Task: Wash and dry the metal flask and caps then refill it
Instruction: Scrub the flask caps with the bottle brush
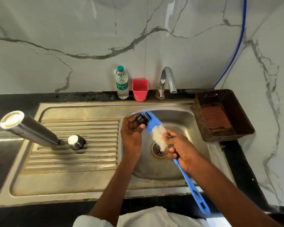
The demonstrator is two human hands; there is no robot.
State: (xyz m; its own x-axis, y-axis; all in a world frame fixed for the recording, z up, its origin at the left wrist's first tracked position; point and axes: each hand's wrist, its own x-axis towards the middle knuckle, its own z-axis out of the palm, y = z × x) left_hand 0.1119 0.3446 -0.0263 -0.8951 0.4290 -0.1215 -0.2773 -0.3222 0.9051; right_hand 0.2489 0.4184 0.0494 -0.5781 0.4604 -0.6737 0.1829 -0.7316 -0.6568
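While a white garment fills the bottom edge of the frame, two bare forearms reach up from it over the steel sink (154,174). Lower right of centre, the right hand (180,149) is curled round the blue handle of a bottle brush (156,133), whose handle runs down to the lower right while its white and blue bristles point up and left over the drain (158,150). Just left of centre, the left hand (131,133) pinches a small black inner cap (142,119) between thumb and fingers, and the blue bristle end presses against that cap above the basin.

On the ribbed drainboard (72,154) at the left, the metal flask (29,128) stands upside down, mouth against the ribs, its base toward the camera. Just right of it, apart from it, sits the metal outer cap (76,142), shiny top up.

At the right edge of the sink a brown perforated basket (236,115) holds a folded checked cloth (216,118). Farther back, on the dark counter along the marble wall, stand a plastic water bottle (121,84) with a green lid, a red cup (140,90) just beside it, and the chrome tap (167,81). A blue hose (239,40) hangs down the wall at the upper right.
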